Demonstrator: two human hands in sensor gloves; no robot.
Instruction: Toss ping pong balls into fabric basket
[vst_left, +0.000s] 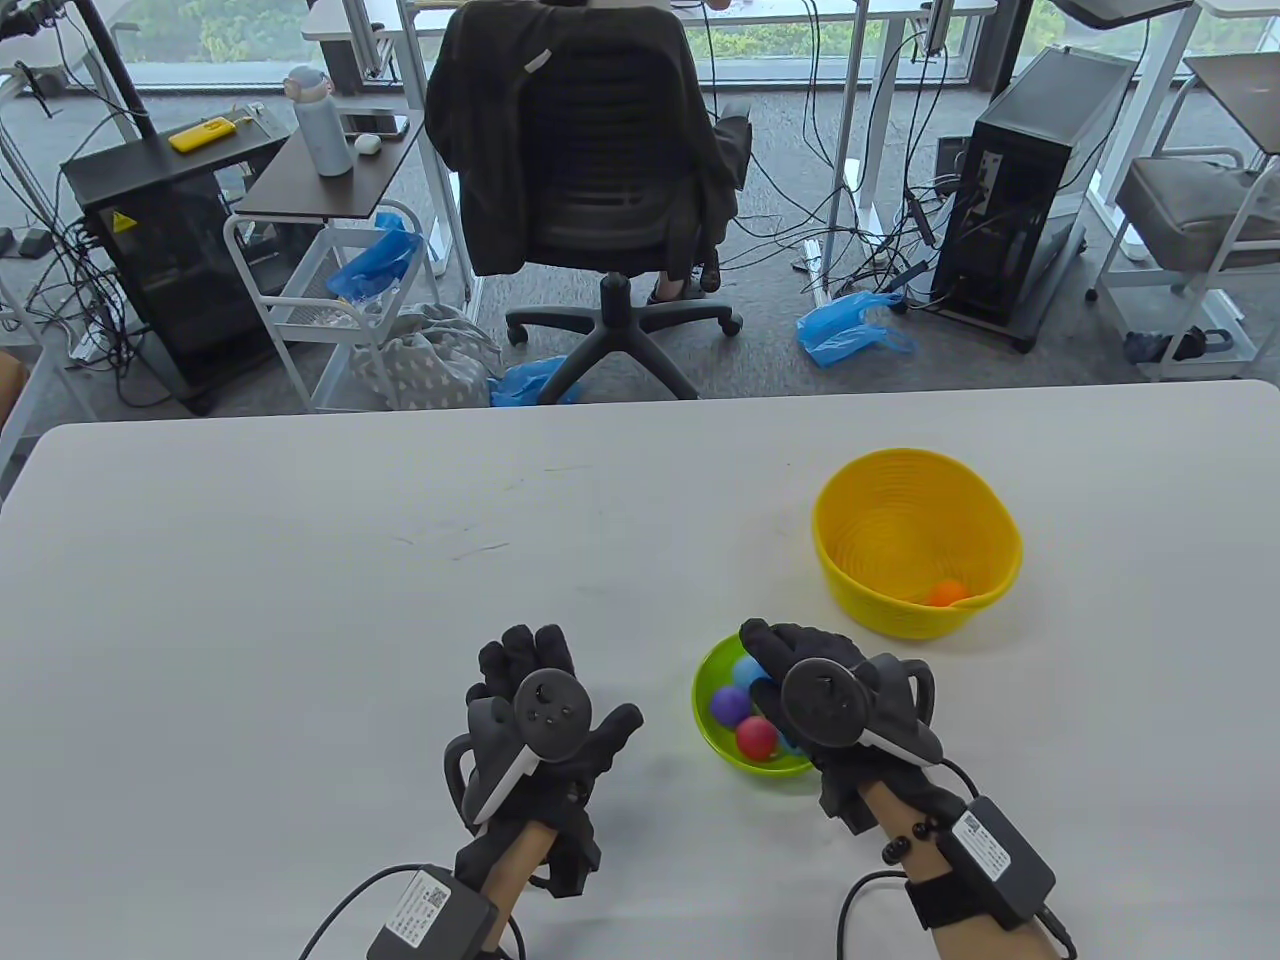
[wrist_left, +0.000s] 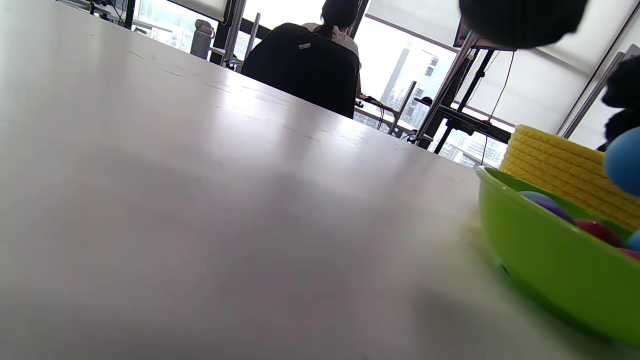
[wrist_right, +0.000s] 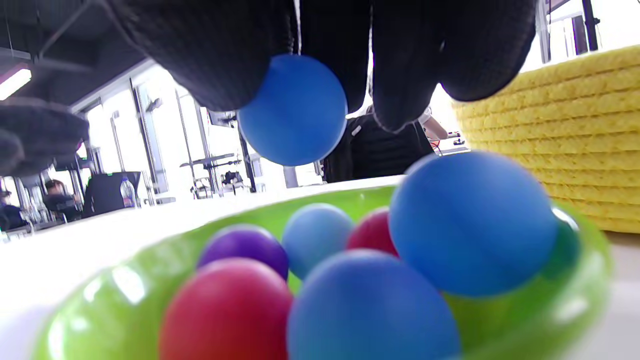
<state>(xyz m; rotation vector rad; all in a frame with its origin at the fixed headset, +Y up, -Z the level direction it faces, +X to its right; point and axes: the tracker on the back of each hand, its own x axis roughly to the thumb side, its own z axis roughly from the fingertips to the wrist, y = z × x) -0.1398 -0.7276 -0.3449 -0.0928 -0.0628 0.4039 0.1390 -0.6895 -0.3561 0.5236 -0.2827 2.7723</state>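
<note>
Table: carries everything below the grip.
Yellow basket: target just beyond the grip; one orange ball already inside.
Green bowl: supply, directly under the grip.
Left hand: unclenched, idle, resting aside.
Right hand: fingertips pinching blue ball, lifted clear for tossing.

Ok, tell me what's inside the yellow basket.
One orange ball lies at the near wall of the yellow basket. That wall hides the floor closest to the camera, so more could sit there.

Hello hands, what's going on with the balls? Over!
Right hand pinches blue ball above green bowl. Left hand open, resting. Yellow basket holds one orange ball. Nothing blocking.
</note>
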